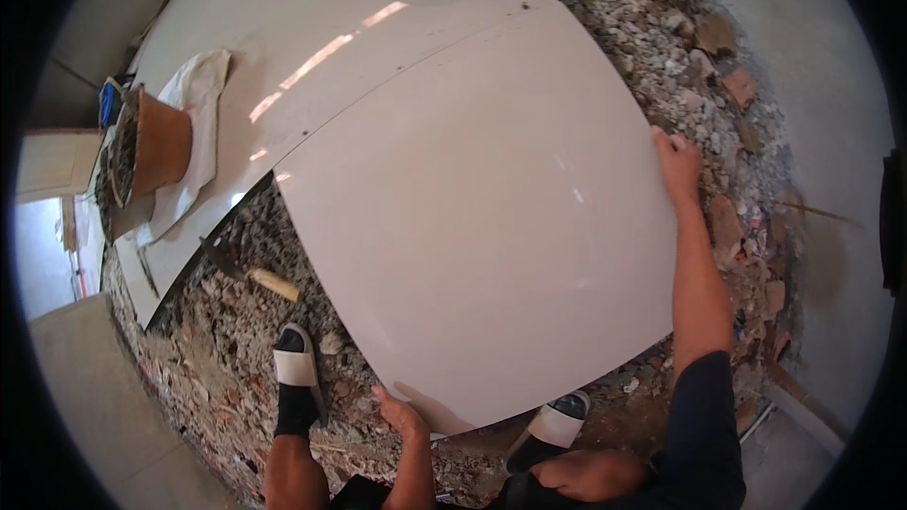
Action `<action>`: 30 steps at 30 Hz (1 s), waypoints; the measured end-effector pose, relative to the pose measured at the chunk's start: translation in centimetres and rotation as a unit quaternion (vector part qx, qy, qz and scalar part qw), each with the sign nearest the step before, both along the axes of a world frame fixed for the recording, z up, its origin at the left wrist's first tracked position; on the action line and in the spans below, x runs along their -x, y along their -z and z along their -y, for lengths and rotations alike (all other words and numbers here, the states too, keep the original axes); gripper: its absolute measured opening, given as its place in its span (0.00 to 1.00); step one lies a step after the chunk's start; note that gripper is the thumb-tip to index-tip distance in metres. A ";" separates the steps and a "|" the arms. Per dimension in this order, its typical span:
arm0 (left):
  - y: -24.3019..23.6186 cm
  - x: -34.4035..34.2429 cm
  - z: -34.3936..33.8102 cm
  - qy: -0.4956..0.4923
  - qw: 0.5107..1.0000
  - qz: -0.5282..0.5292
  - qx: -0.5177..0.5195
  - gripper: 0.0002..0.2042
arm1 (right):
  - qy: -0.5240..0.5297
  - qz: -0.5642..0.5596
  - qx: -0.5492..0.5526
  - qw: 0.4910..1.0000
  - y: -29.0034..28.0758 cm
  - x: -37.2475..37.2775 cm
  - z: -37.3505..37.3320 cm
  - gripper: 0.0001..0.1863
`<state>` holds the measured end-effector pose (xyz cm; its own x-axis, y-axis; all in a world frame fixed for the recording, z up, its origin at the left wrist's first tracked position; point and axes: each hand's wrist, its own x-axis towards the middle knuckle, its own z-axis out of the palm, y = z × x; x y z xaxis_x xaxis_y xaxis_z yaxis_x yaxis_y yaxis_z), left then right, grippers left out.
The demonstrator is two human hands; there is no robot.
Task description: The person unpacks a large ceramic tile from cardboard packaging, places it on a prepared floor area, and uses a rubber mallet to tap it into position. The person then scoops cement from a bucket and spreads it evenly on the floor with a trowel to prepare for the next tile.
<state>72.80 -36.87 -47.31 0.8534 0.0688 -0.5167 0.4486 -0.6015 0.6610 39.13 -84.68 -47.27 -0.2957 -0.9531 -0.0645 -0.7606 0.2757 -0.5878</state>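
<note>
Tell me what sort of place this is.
Probably a room under renovation: large glossy slabs, bare rubble around their edges, and an orange-brown bucket of dark, rough material.

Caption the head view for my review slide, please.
Left hand and right hand at opposite edges of a glossy pale tile, with rubble and a wooden-handled tool alongside.

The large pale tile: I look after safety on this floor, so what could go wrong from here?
Fingers of the left hand or right hand, both at the edges of the large pale tile, could get pinched if it drops. The right sandal sits close to its near edge, so that foot might be struck. The wooden-handled tool on the rubble could trip someone.
</note>
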 end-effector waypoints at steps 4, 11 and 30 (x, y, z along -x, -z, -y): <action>-0.6 0.2 0.6 0.055 0.998 -0.022 0.033 0.32 | -0.009 0.029 -0.005 1.000 0.1 -0.1 -0.1 0.24; 0.3 -0.5 -0.7 0.068 0.997 -0.031 0.025 0.31 | -0.030 0.013 -0.032 0.999 -0.1 -0.2 -0.3 0.25; -3.6 -2.4 2.6 0.380 0.878 0.209 -0.201 0.31 | -0.126 -0.182 0.077 0.972 -2.5 -4.1 0.7 0.25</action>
